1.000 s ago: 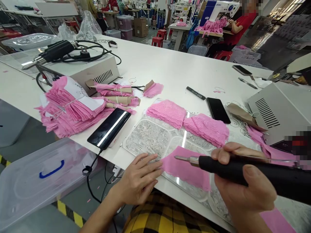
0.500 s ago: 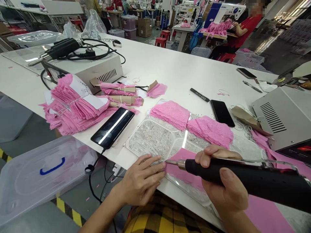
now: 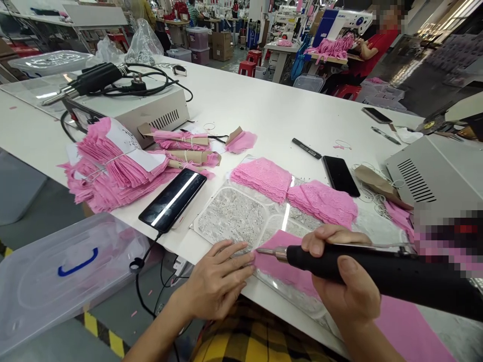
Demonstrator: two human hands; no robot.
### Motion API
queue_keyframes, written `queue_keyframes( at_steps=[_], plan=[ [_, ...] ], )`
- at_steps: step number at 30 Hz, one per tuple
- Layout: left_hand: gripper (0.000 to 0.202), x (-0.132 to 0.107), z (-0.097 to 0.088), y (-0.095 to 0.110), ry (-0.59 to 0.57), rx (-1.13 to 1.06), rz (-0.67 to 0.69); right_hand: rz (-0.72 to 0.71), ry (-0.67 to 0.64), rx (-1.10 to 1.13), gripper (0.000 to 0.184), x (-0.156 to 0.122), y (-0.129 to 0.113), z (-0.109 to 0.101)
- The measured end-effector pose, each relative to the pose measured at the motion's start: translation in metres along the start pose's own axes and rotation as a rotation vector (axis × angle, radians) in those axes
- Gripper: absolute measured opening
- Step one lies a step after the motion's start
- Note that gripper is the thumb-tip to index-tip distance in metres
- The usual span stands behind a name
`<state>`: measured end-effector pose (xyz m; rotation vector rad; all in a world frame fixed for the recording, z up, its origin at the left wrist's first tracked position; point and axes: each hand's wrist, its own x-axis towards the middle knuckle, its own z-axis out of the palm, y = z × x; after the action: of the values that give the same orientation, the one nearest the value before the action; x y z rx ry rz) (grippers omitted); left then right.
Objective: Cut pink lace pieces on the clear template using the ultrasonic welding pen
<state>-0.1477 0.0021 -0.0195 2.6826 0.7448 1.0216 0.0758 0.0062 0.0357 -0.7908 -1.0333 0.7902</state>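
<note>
My right hand is wrapped around a thick black handheld tool with a metal tip, which looks like an ultrasonic cutter. Its narrow tip points left and meets the corner of a flat pink fabric piece. Beside that corner, my left hand lies flat with fingers stretched out, the fingertips touching the fabric's edge. Under the fabric is a clear plastic template over a grey speckled surface. Two stacks of pink lace pieces, a left stack and a right stack, rest along its far side.
Tied pink fabric bundles and a phone with a cable lie at left. A generator box carries a similar tool. Another phone, a marker and a second box are right. A person in red sits beyond.
The camera view has shifted slightly. Both hands, the tool tip and the fabric keep the same places relative to each other.
</note>
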Motion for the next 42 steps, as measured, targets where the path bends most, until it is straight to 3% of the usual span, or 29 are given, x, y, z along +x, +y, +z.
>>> queue_keyframes(
  at_steps=[7, 11, 20, 42],
  plan=[
    [0.038, 0.005, -0.002, 0.004, 0.009, 0.034, -0.001, -0.091, 0.287, -0.062, 0.013, 0.025, -0.013, -0.038],
    [0.037, 0.020, 0.002, 0.006, -0.004, 0.059, 0.026, -0.128, 0.379, -0.117, 0.013, 0.029, -0.013, -0.057],
    [0.036, 0.037, 0.022, 0.003, -0.135, 0.124, 0.014, -0.134, 0.316, -0.084, 0.010, 0.024, -0.003, -0.054],
    [0.035, 0.034, 0.021, 0.001, -0.154, 0.141, 0.033, -0.146, 0.193, -0.094, 0.004, 0.026, 0.002, -0.047]
  ],
)
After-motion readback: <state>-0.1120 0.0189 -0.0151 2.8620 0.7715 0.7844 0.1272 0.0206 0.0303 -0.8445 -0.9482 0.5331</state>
